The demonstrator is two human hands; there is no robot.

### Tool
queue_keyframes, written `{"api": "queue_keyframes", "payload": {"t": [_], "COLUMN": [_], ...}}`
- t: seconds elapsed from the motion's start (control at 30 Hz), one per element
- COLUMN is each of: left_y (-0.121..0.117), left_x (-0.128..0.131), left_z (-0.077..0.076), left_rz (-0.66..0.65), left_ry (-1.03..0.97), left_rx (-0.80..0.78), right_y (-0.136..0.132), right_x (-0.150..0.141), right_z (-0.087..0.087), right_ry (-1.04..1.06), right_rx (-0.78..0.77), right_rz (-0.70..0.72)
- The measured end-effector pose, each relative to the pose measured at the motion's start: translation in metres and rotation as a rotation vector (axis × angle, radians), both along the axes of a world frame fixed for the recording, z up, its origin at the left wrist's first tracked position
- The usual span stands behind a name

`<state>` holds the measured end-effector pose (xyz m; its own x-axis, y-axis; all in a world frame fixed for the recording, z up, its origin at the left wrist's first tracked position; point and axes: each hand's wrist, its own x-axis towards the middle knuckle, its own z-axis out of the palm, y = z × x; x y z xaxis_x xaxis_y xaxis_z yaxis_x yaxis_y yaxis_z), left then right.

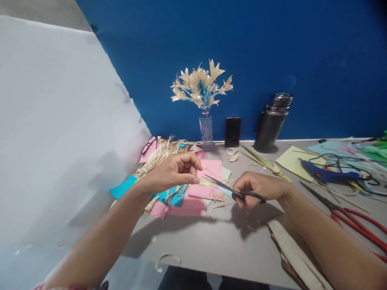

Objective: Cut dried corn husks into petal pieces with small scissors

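My right hand point(252, 188) grips small black-handled scissors point(222, 186), fingers through the loops, blades pointing left and slightly parted. My left hand point(178, 171) has its thumb and index finger nearly together just left of the blade tips. A small pale piece of dried husk point(204, 182) shows at those fingertips and close to the blades. Beneath the hands lie pink paper sheets point(211, 167), blue paper point(178, 197) and scattered husk scraps point(216, 196). A bundle of dry husk strips point(165, 149) lies behind my left hand.
A clear vase point(206, 131) of husk flowers point(198, 82), a phone point(232, 132) and a dark flask point(272, 123) stand by the blue wall. On the right lie a blue glue gun point(329, 173) and red-handled shears point(353, 221). Glasses point(149, 146) lie at left.
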<state>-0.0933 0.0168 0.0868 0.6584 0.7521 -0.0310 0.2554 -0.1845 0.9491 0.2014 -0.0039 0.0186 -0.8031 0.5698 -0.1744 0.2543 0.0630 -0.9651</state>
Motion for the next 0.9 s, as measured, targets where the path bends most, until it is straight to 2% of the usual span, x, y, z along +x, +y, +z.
{"api": "queue_keyframes", "payload": {"t": [0.37, 0.7, 0.9], "left_y": [-0.0030, -0.0006, -0.0006], "left_x": [0.0026, 0.0022, 0.0011], "left_z": [0.0036, 0.0021, 0.0014], "left_rz": [0.066, 0.039, 0.017], "left_ry": [-0.067, -0.036, -0.028], "left_rx": [0.004, 0.025, 0.045], "right_y": [-0.0002, 0.0028, 0.0020], "right_x": [-0.0023, -0.0003, -0.0007], "right_z": [0.0032, -0.0050, -0.0038], "right_ry": [0.008, 0.078, 0.066], "right_rx": [0.002, 0.010, -0.001], "right_rz": [0.023, 0.020, -0.001]}}
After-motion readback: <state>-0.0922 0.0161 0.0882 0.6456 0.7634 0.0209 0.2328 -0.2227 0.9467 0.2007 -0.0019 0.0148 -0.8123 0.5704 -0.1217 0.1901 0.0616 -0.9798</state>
